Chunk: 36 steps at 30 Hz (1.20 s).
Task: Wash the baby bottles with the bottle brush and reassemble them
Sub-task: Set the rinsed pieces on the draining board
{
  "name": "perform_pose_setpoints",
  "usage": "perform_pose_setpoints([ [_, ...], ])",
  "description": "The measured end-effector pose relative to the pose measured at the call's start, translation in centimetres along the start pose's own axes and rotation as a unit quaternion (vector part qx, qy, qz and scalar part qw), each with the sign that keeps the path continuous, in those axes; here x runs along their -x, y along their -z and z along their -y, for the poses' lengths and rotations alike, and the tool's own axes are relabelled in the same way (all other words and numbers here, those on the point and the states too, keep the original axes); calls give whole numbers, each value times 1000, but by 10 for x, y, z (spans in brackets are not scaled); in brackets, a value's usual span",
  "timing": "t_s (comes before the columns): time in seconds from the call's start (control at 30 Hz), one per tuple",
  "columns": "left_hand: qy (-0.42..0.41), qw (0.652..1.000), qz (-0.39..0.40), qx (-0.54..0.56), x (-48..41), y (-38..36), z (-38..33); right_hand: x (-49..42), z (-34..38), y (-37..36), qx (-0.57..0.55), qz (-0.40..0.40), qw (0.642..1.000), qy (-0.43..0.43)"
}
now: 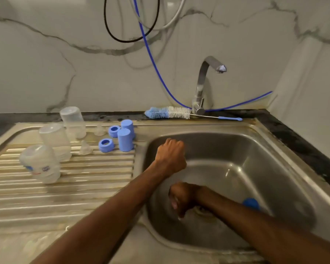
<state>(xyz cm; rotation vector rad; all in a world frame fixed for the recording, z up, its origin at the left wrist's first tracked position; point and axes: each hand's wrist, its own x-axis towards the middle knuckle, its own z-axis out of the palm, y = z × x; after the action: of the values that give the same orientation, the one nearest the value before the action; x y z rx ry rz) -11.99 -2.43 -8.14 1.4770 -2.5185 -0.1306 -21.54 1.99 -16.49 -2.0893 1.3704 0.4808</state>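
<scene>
Three clear bottle bodies stand upside down on the drainboard: one at the back, one in the middle and one at the front. Beside them are two clear nipples, two blue rings and two blue caps. The bottle brush lies on the ledge behind the sink. My left hand is a fist over the basin's left side, with nothing visible in it. My right hand is low in the basin near the drain, its fingers curled and blurred.
A blue object lies in the steel sink, partly hidden behind my right forearm. The tap rises behind the basin with no water running. A blue hose and cables hang on the marble wall.
</scene>
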Motion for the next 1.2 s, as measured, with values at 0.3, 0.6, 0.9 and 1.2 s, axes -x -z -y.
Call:
perform_pose_setpoints([
  [0.3,-101,977,-185,36,-69,17,-7,67,-57,82,-491,-355,795,-1],
  [0.6,-210,944,-196,-161,-139,34,-21,98,-71,97,-749,-334,568,72],
  [0.9,-165,938,-197,-231,-130,37,-11,83,-81,91,-591,-434,679,29],
  [1.2,28,965,-134,223,-42,-10,-11,74,-68,84,-494,-497,713,-11],
])
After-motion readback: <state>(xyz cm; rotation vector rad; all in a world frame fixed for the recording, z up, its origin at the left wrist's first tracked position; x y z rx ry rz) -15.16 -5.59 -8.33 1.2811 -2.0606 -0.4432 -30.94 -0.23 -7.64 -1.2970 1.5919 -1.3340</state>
